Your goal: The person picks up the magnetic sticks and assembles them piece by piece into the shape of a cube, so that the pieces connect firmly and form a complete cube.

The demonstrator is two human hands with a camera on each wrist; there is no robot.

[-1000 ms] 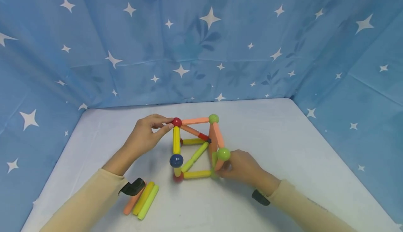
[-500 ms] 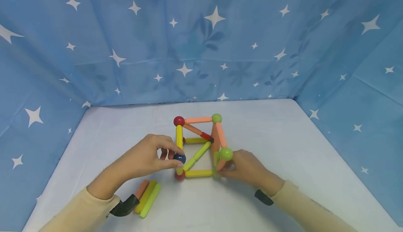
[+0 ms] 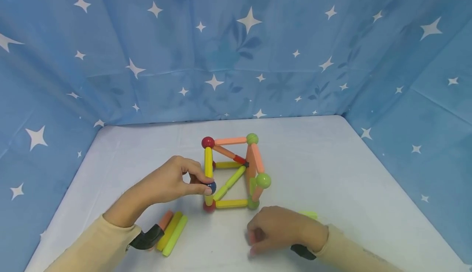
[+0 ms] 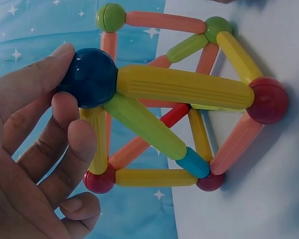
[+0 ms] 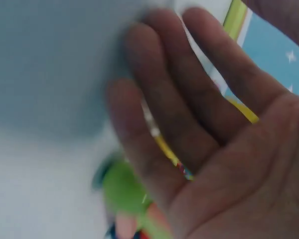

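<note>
A cube-like frame of magnetic rods and balls stands mid-table, with a yellow rod [image 3: 208, 161] running along its upper left side. My left hand [image 3: 167, 184] pinches the dark blue ball [image 4: 88, 77] at the frame's near left upper corner between thumb and forefinger. From that ball a yellow rod [image 4: 184, 87] and a light green rod [image 4: 144, 124] spread out in the left wrist view. My right hand [image 3: 280, 229] is in front of the frame, low over the table, fingers loosely bent and holding nothing. A green ball [image 3: 263, 180] tops the near right corner.
Three loose rods lie side by side near my left wrist: coral [image 3: 166, 220], yellow [image 3: 169, 231] and light green [image 3: 175, 236]. Another light green rod [image 3: 309, 214] shows partly behind my right wrist. A blue starry curtain [image 3: 236, 59] surrounds the white table [image 3: 332, 161].
My left hand has gone from the red far corner ball to the blue near one. The right hand has let go of the near right corner and moved toward me, uncovering a green rod.
</note>
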